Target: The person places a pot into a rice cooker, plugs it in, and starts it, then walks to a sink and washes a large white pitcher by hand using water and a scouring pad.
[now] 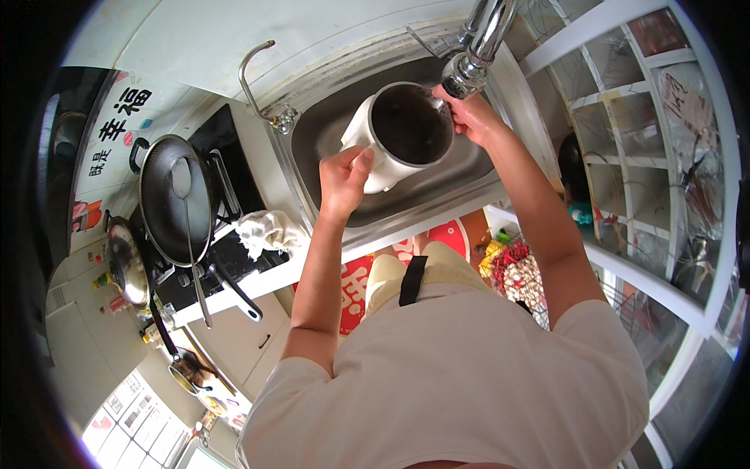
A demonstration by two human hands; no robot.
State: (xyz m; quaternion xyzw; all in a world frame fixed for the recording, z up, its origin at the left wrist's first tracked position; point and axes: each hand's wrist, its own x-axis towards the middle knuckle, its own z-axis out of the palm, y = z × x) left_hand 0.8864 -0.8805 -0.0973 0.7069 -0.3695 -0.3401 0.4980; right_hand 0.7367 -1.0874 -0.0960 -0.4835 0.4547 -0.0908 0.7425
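Note:
Over the stainless steel sink (430, 193) I hold a white cylindrical container (358, 124) with a dark interior, tilted so that its mouth faces me. My left hand (343, 183) grips its near left side, thumb on top and pointing up. At the right of the rim, my right hand (473, 115) has its fingers closed on the edge, beside a shiny wet patch. Right above that hand is the chrome faucet head (463, 76), which hides part of it. The container's bottom is too dark to make out.
A thin curved metal spout (245, 73) rises at the sink's left rear corner. A wok (164, 217) with a ladle (183, 182) in it stands on the stove, near a crumpled cloth (266, 231). White-framed shelving (638, 99) borders the right side.

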